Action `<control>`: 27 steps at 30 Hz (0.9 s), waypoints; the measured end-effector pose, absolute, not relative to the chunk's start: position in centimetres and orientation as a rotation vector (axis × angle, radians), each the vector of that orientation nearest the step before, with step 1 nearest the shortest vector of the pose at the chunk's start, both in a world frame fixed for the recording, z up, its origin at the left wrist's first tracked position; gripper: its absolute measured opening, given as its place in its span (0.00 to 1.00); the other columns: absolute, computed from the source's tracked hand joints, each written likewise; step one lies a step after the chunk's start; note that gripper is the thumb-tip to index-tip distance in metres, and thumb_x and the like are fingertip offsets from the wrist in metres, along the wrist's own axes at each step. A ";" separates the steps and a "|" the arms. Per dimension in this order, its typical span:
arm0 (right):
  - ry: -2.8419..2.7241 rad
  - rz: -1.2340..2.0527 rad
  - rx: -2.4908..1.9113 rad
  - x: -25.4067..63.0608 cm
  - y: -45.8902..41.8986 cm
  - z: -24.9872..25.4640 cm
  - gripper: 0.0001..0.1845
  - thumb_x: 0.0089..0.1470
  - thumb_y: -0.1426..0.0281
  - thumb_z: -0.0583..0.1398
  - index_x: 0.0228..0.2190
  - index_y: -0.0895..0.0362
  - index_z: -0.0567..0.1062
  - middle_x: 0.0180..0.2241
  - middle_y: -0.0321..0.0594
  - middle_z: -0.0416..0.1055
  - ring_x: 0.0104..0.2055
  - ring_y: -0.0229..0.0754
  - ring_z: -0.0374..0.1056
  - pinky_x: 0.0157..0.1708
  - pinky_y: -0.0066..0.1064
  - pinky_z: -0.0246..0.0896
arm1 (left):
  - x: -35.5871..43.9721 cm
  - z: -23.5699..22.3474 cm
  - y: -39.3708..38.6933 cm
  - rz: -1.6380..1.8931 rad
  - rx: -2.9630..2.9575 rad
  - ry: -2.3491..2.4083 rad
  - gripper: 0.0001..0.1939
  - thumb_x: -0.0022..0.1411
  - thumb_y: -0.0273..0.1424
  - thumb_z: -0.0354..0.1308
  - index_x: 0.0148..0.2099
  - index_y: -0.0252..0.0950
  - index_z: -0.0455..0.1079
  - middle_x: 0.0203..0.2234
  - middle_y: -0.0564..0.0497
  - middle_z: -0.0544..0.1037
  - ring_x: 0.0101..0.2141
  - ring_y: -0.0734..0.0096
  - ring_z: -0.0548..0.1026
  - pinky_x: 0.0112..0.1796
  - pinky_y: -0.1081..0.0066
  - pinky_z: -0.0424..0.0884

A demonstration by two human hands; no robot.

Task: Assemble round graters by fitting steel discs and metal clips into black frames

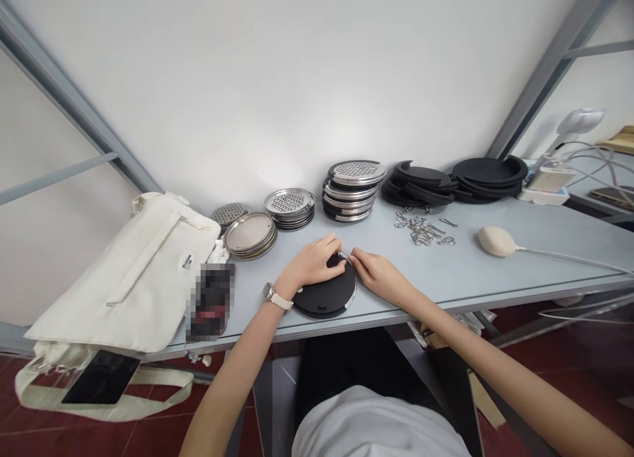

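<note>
A round black disc with a metal rim [324, 297] lies flat on the grey table [465, 272] close to its front edge. My left hand [313, 262], with a watch on the wrist, rests curled on the disc's far edge. My right hand [379, 273] meets it from the right. The fingertips of both hands pinch a small metal clip [343, 254] at the disc's rim. A pile of several similar metal clips [423, 230] lies further back to the right.
Along the wall stand stacks of perforated metal discs [290, 206], plain metal rings [249, 236], assembled discs [352, 191] and black rubber covers [453, 179]. A cream bag [133, 272] lies at left, a beige mouse-like object [496, 241] at right, a white device with cables [549, 176] behind it.
</note>
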State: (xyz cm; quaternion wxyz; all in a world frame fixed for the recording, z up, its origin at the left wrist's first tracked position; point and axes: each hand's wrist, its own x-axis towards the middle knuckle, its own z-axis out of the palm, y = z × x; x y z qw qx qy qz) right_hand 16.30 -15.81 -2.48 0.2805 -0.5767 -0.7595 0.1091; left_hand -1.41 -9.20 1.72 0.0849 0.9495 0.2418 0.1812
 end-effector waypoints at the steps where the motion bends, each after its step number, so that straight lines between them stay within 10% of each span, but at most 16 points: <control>1: -2.027 0.292 -1.553 16.3 -15.8 -2.5 0.12 0.63 0.66 0.43 0.29 0.53 0.60 0.22 0.36 0.65 0.22 0.40 0.61 0.25 0.28 0.49 | -1.4 1.7 -9.2 0.541 2.834 0.722 0.04 0.60 0.32 0.51 0.37 0.37 0.61 0.33 0.51 0.66 0.30 0.71 0.67 0.32 0.71 0.63; 27: -2.028 0.344 -1.502 16.4 -15.9 -2.2 0.13 0.63 0.65 0.43 0.29 0.53 0.60 0.21 0.34 0.63 0.21 0.39 0.59 0.24 0.28 0.49 | -1.4 1.5 -9.1 0.534 2.890 0.734 0.05 0.60 0.33 0.51 0.38 0.37 0.60 0.33 0.50 0.66 0.29 0.70 0.67 0.31 0.70 0.62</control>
